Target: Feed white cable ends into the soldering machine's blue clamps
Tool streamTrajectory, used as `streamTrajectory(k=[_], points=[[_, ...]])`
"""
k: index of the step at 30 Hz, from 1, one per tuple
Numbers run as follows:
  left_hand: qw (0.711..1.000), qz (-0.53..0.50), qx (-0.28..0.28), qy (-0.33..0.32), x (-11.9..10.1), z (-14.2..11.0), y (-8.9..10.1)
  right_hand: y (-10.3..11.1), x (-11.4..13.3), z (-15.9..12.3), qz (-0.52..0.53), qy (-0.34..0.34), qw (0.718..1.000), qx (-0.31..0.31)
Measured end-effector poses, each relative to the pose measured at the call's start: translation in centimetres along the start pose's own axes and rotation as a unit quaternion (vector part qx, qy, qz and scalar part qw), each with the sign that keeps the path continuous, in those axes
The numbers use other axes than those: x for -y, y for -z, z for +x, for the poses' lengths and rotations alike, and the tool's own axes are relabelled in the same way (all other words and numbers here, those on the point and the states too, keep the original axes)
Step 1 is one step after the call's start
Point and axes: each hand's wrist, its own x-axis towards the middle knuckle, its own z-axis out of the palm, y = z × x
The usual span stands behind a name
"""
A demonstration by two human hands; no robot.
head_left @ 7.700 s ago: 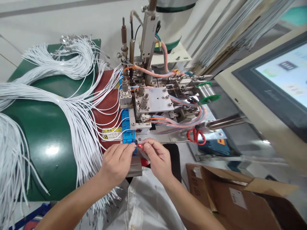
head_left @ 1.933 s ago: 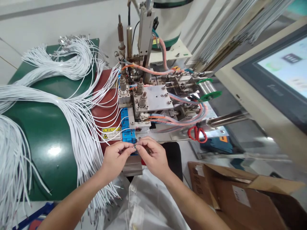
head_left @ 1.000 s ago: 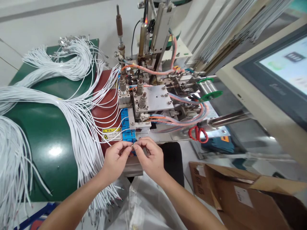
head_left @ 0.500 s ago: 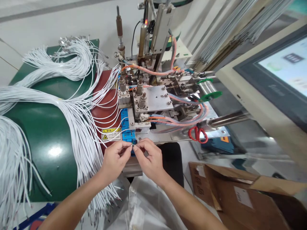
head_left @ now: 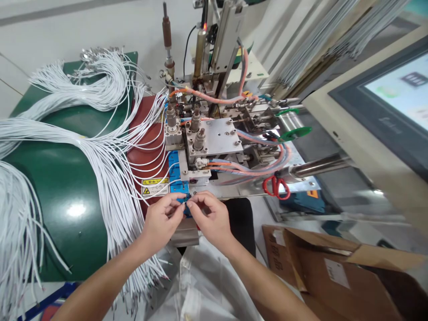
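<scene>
My left hand (head_left: 162,220) is closed in a pinch at the near end of a row of blue clamp blocks (head_left: 174,171). Close beside it, my right hand (head_left: 214,220) pinches with thumb and forefinger. Between the fingertips is the small end of a white cable, mostly hidden by the fingers. Several other white cables (head_left: 152,162) run from a large bundle (head_left: 110,200) at the left into the blue blocks. A yellow warning label (head_left: 155,187) lies just beyond my left hand.
A machine with a metal plate (head_left: 217,136) and orange air hoses stands ahead. Red-handled scissors (head_left: 276,186) and a solder wire spool (head_left: 292,125) are on its right. A screen (head_left: 397,93) juts in at the right, above a cardboard box (head_left: 334,272). A green mat (head_left: 67,178) carries cable bundles.
My fingertips have shifted slightly on the cable end, and the right hand has turned a little. The pale wire between them shows less. The view has moved slightly.
</scene>
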Motion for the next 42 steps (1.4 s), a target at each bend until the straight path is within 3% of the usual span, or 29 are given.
streamTrajectory(k=[4, 7, 13, 19, 24, 27, 31, 35, 39, 42], points=[[1.0, -0.011, 0.005, 0.012, -0.1, 0.1, -0.1, 0.1, -0.1, 0.0, -0.027, 0.037, 0.999, -0.003], [0.998, 0.057, 0.022, -0.007, -0.2, 0.2, 0.7, 0.4, -0.6, 0.1, -0.035, 0.028, 0.999, 0.006], [0.94, 0.305, 0.069, -0.135, -0.3, 0.8, 3.1, 0.5, -2.7, -0.2, -0.016, -0.09, 0.995, 0.026], [0.922, 0.36, 0.047, -0.136, 0.6, 1.5, 2.7, -0.2, -3.2, -0.3, 0.01, -0.189, 0.982, 0.026], [0.904, 0.406, 0.052, -0.124, 0.5, 1.8, 2.3, -0.2, -3.6, 0.3, 0.009, -0.214, 0.976, 0.048], [0.899, 0.416, 0.057, -0.125, 0.3, 1.8, 2.4, 0.3, -3.9, 0.7, 0.002, -0.199, 0.976, 0.086], [0.9, 0.41, 0.06, -0.136, 0.4, 1.8, 2.4, 0.9, -3.8, 1.3, -0.11, -0.092, 0.981, 0.131], [0.899, 0.409, 0.054, -0.145, 0.7, 1.8, 2.3, 0.1, -3.9, 1.4, -0.201, -0.007, 0.975, 0.094], [0.895, 0.417, 0.053, -0.149, 0.9, 1.6, 2.1, -1.1, -4.7, 0.9, -0.166, -0.032, 0.985, 0.039], [0.882, 0.441, 0.049, -0.156, 0.8, 1.4, 2.1, -1.4, -5.1, 0.6, -0.148, -0.052, 0.987, 0.031]])
